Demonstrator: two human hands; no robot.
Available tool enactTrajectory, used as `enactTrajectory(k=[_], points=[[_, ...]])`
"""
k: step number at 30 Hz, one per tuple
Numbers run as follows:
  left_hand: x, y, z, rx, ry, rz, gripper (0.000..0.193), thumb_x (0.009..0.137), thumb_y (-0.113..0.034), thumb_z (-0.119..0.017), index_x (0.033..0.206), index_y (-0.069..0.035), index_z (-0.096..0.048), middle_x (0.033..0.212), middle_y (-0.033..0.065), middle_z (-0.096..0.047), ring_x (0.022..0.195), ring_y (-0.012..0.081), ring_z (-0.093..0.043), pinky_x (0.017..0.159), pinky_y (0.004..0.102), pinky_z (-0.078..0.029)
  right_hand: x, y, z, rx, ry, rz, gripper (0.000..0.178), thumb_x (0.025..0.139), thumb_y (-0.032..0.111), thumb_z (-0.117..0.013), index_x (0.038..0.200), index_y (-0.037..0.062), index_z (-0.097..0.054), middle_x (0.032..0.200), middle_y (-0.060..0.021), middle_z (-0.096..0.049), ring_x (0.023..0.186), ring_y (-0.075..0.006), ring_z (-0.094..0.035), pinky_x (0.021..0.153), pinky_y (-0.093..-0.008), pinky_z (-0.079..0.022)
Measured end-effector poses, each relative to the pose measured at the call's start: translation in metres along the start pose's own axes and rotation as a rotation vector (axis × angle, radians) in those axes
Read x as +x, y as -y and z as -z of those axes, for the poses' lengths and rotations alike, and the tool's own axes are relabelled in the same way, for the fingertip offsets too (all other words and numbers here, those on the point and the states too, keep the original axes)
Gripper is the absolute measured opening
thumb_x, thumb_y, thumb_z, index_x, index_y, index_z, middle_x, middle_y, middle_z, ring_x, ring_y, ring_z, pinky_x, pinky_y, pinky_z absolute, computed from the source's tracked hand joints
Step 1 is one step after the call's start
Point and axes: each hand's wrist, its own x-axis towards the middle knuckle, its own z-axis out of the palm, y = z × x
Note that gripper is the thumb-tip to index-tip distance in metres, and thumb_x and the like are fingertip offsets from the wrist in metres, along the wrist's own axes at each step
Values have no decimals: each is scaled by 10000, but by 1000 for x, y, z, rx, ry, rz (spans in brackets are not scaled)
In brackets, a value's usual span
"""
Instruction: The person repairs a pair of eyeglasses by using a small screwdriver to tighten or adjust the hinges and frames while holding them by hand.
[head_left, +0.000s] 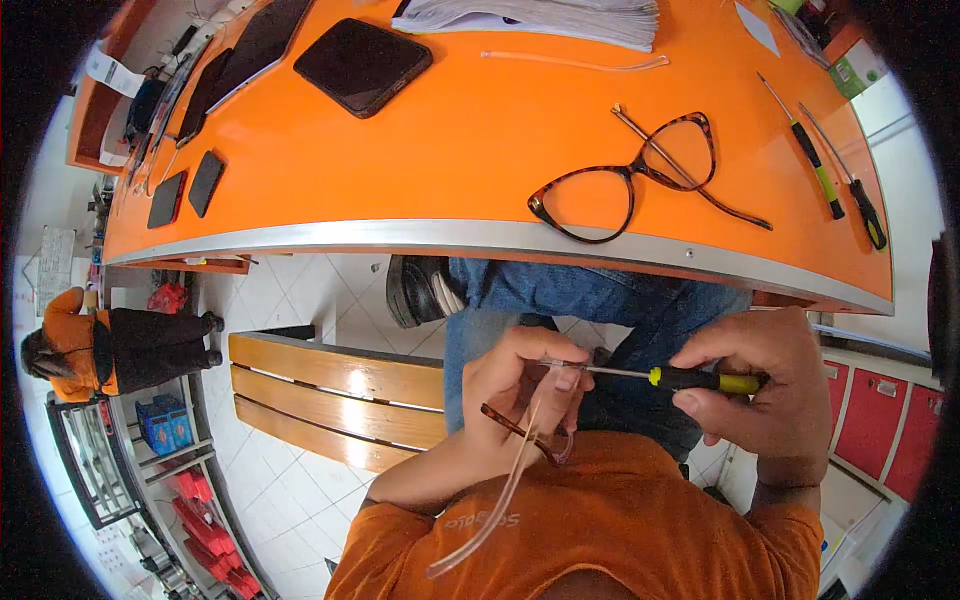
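A wide lane crosses the orange desk (460,150) between black phone (362,67) and tortoiseshell glasses (635,169). Nearer the body, a screwdriver (692,379) spans the gap between left grip (498,385) and right grip (785,390).

Glossy surfaces above, soft cloth below.
Smooth, glossy orange tabletop (470,140) with a satin metal edge strip (400,229); shiny tortoiseshell-patterned plastic on the cat-eye eyeglasses (636,168), upper right; dark, glassy smartphone (362,67) and matt paper stack (550,20) at the top. At centre right, screwdriver (665,378) with bright metal shaft (622,373) and black-and-yellow plastic handle (690,379); lower centre, clear, smooth plastic eyeglass temple (505,493). Left of centre, varnished, light-catching wood bench (330,390); at the bottom, matt orange cloth T-shirt (610,510).
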Motion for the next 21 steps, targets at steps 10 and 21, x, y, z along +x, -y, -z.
enactTrajectory(k=[10,21], points=[[2,-2,0,1,-18,-15,103,970,-32,-518,1060,16,-530,788,118,-637,526,86,-569,454,220,-466,-3,5,1,84,17,-178,160,744,101,-743,808,-36,-687,607,-76,-631,426,-103,-596,378,-202,-461],[0,-2,0,34,7,-8,106,975,-37,-521,1067,15,-534,789,107,-634,528,73,-564,450,213,-450,-2,-1,0,-1,-3,-19,133,721,66,-748,798,-29,-694,614,-78,-645,425,-103,-597,384,-201,-467]])
